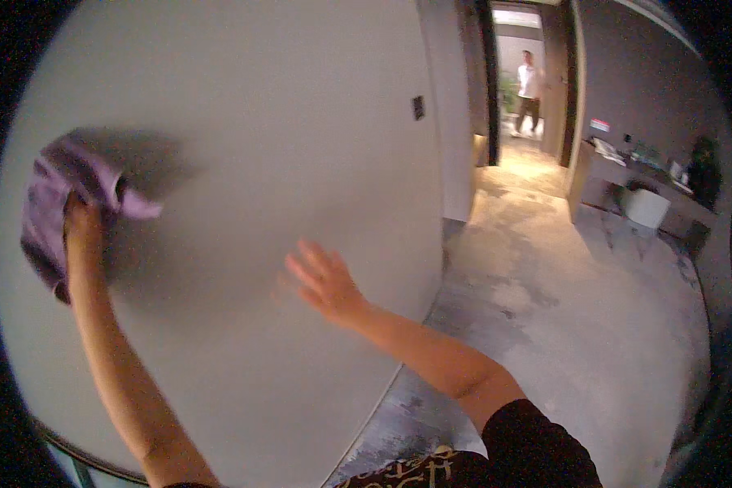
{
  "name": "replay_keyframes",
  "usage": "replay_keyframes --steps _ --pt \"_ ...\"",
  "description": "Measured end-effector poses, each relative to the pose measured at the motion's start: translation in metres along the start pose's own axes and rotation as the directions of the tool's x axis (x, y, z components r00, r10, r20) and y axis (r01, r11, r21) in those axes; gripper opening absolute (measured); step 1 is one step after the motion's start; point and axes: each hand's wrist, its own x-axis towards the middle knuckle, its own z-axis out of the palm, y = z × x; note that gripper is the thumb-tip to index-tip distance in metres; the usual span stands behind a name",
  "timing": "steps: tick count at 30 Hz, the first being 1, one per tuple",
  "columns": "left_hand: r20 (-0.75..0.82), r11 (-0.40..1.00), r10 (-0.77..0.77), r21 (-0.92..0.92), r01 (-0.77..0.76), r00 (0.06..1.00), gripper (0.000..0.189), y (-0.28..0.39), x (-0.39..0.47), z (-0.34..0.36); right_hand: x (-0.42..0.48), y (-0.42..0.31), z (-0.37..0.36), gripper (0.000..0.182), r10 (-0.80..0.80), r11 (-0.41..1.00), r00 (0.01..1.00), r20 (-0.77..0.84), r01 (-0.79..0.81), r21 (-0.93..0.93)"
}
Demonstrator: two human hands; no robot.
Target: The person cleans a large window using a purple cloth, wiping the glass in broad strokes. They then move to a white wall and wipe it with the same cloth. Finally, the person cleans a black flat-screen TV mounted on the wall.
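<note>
A purple cloth (pixel 44 210) is bunched in my left hand (pixel 84 219), up against the pale wall (pixel 250 122) at the left. Folds of the cloth cover most of the fingers, and one loose corner sticks out to the right. My right hand (pixel 329 283) holds nothing. Its fingers are spread and somewhat blurred in front of the same wall; whether they touch it I cannot tell.
A dark wall plate (pixel 418 108) sits farther along the wall. Beyond the patterned carpet (pixel 512 268), a person (pixel 528 88) stands past a doorway. To the right are a desk (pixel 665 189) bearing several items and a white chair (pixel 646 208). A dark-rimmed edge (pixel 91 459) curves at lower left.
</note>
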Motion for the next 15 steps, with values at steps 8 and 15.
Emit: replay_keyframes --steps 8,15 --pt "0.058 0.837 0.491 0.246 -0.490 0.869 0.032 0.149 -0.155 -0.004 0.044 -0.018 0.099 0.038 0.331 0.905 0.937 -0.115 -0.280 0.320" --pt "-0.034 0.953 0.099 0.291 -0.085 0.994 0.038 -0.023 -0.095 -0.111 0.029 0.049 0.137 0.056 0.074 0.996 0.978 -0.197 -0.064 0.058"
